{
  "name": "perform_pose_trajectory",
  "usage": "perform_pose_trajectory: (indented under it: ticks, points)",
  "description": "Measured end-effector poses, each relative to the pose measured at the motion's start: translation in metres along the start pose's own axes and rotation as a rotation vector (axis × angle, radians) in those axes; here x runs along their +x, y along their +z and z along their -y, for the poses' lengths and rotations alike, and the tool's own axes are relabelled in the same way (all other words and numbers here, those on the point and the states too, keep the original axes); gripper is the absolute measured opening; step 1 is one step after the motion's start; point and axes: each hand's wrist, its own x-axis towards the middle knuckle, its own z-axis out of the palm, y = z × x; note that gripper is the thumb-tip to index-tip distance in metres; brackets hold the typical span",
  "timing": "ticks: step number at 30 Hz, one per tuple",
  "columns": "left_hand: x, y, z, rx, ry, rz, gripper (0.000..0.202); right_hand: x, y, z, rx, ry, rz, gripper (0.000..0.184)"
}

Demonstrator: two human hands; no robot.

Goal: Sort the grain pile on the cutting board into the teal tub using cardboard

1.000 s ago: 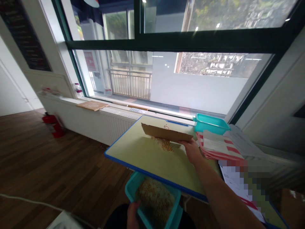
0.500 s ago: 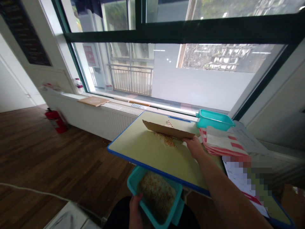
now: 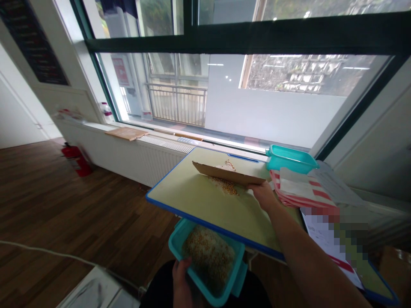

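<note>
My right hand (image 3: 263, 193) grips the right end of a brown cardboard strip (image 3: 224, 173) that stands on edge across a green table with a blue rim (image 3: 180, 201). A small pile of yellow grains (image 3: 226, 186) lies against the near side of the strip, and a few grains lie behind it. My left hand (image 3: 181, 282) holds a teal tray (image 3: 175, 246) under the table's front edge. The tray holds a heap of yellow and white grains (image 3: 208, 257).
A second teal tray (image 3: 290, 158) sits at the table's back right, beside red-and-white striped paper (image 3: 302, 192) and other sheets. A radiator and window sill (image 3: 154, 147) run behind. A red fire extinguisher (image 3: 75, 158) stands on the wooden floor at left.
The view has tilted slightly. The cardboard strip and grain pile stay in nearly the same place on the table. The teal tray in my left hand stays under the table edge.
</note>
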Motion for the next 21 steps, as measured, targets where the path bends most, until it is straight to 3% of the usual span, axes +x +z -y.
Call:
perform_pose_trajectory:
  ticks: [6,21]
  points:
    - [-0.001,0.0,0.0,-0.015,-0.002,0.037,0.046,-0.002,0.0,0.005,-0.006,-0.016,0.006,0.025]
    - [0.003,0.003,0.004,-0.04,-0.036,-0.052,0.043,-0.008,0.001,0.021,-0.041,-0.044,0.073,0.023]
